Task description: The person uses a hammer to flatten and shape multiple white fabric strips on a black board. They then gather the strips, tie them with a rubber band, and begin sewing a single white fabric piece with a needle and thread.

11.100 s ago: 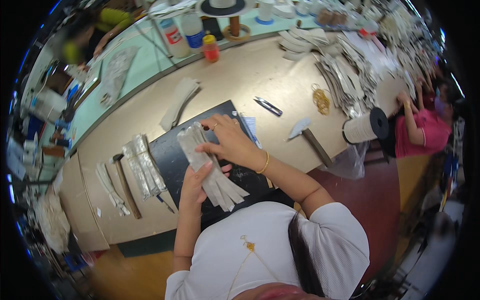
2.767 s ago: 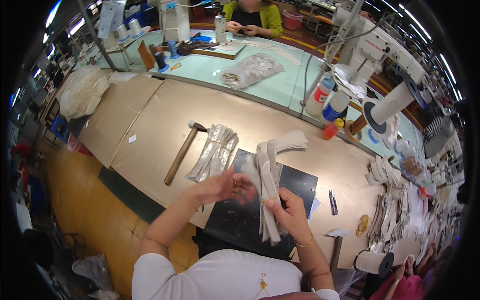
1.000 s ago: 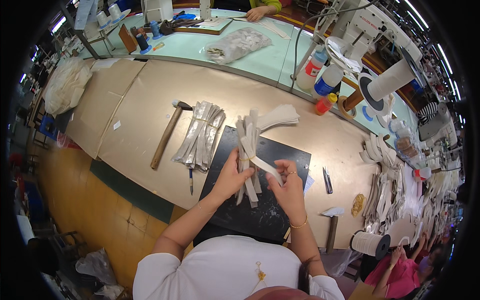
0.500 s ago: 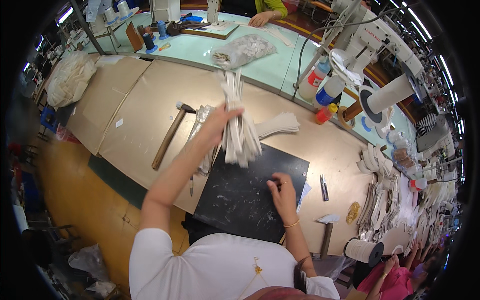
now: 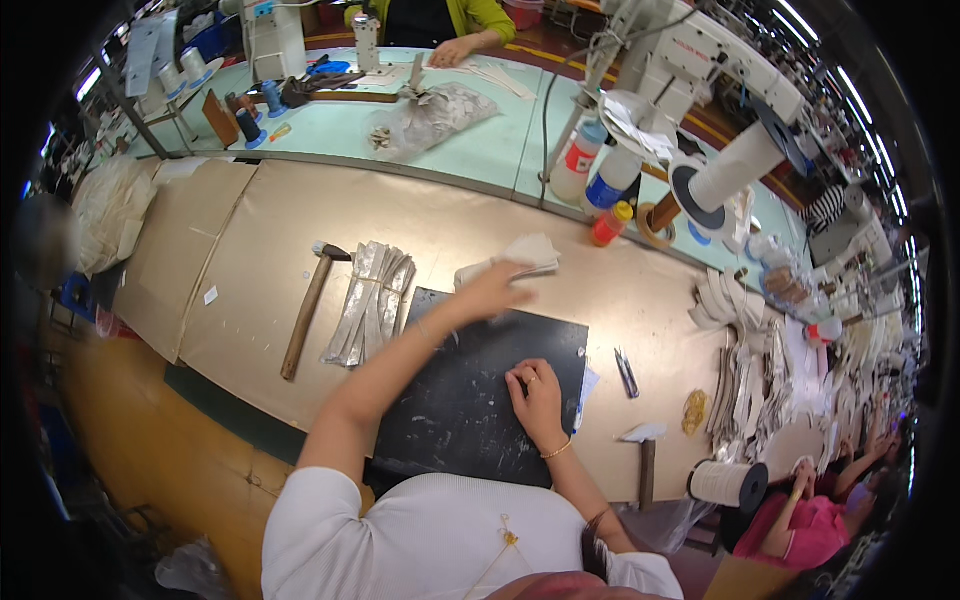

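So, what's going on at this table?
A person in a white top is at a tan table. The left hand, blurred, with fingers apart, reaches over the far edge of a black board, beside a stack of pale pieces; whether it touches them is unclear. The right hand, loosely curled, is over the board. To the left are a banded bundle of strips and a hammer; to the right, snips. Across the way, another person's hand is at some pale strips.

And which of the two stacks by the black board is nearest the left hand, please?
The pale stack beyond the black board, partly hidden by the left hand; the banded silvery stack lies farther off, left of the board.
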The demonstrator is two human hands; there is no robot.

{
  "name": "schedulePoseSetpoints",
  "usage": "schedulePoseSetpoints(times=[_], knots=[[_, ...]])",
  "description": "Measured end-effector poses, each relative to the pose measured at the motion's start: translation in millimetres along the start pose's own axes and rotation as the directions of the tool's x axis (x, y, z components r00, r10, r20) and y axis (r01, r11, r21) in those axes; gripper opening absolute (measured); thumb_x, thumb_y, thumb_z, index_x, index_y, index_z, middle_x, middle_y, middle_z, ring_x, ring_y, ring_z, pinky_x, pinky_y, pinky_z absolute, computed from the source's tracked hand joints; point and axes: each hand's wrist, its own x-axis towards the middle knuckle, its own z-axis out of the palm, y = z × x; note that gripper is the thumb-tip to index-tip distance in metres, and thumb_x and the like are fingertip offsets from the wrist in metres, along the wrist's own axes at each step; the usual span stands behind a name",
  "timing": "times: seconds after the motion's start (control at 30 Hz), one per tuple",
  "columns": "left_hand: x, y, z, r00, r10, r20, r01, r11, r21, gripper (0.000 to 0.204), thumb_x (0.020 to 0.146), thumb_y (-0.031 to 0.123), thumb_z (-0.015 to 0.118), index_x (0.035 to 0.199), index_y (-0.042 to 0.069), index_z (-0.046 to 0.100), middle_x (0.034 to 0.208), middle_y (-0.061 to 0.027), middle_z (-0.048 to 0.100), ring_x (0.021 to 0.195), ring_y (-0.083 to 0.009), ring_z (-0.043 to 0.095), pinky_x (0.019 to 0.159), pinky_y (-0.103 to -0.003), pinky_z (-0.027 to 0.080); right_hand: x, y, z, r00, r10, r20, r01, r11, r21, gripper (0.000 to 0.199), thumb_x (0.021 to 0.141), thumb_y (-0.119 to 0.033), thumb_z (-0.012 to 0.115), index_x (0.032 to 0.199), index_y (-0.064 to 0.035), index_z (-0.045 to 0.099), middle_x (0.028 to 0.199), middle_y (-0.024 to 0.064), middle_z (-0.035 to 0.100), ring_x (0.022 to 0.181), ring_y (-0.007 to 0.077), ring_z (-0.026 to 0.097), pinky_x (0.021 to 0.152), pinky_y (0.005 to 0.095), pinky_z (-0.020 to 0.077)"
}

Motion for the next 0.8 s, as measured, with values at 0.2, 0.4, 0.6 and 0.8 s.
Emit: schedulePoseSetpoints(times=[0.2,0.4,0.6,0.8], knots=[[-48.7,0.5,75.0,0.952,0.296,-0.076,-0.176,0.736,0.654,0.050,0.093,0.037,0.062,0.134,0.009,0.057,0.142,-0.0200,0.050,0.137,-0.0365,0.041,0.115,-0.052,0.029,1.9,2.3,-7.6,0.997,-0.055,-0.060,0.058,0.997,0.042,0.010,0.088,-0.013,0.069,0.091,-0.0035,0.065,0.094,0.0113,0.061,0.089,0.0312,0.060,0.080,0.0411,0.0477],[-48.9,-19.3,65.3,0.950,0.305,-0.064,-0.185,0.716,0.673,0.043,0.094,0.030,0.061,0.130,0.006,0.060,0.141,-0.0164,0.053,0.134,-0.0331,0.047,0.114,-0.053,0.029,-11.2,-9.3,-35.8,0.993,0.072,-0.098,-0.057,0.988,0.146,0.010,0.088,-0.014,0.066,0.091,-0.0051,0.068,0.096,0.0114,0.063,0.092,0.0312,0.062,0.084,0.0406,0.0490],[-46.7,-20.6,71.4,0.953,0.298,-0.052,-0.189,0.719,0.669,0.046,0.099,0.034,0.057,0.137,0.008,0.056,0.145,-0.0142,0.051,0.139,-0.0296,0.042,0.118,-0.048,0.024,-84.5,19.1,-116.7,0.906,0.275,-0.323,-0.323,0.941,-0.104,0.008,0.085,-0.014,0.064,0.087,-0.0080,0.069,0.084,0.0093,0.063,0.085,0.0303,0.064,0.079,0.0409,0.0514],[-46.2,-18.3,70.6,0.955,0.291,-0.053,-0.182,0.720,0.670,0.045,0.098,0.031,0.058,0.136,0.007,0.057,0.145,-0.0141,0.052,0.139,-0.0290,0.043,0.119,-0.047,0.023,-146.5,64.6,-220.9,0.913,0.326,-0.247,-0.362,0.364,-0.858,0.008,0.081,-0.013,0.063,0.083,-0.0070,0.067,0.091,0.0067,0.061,0.090,0.0263,0.060,0.081,0.0407,0.0489]])
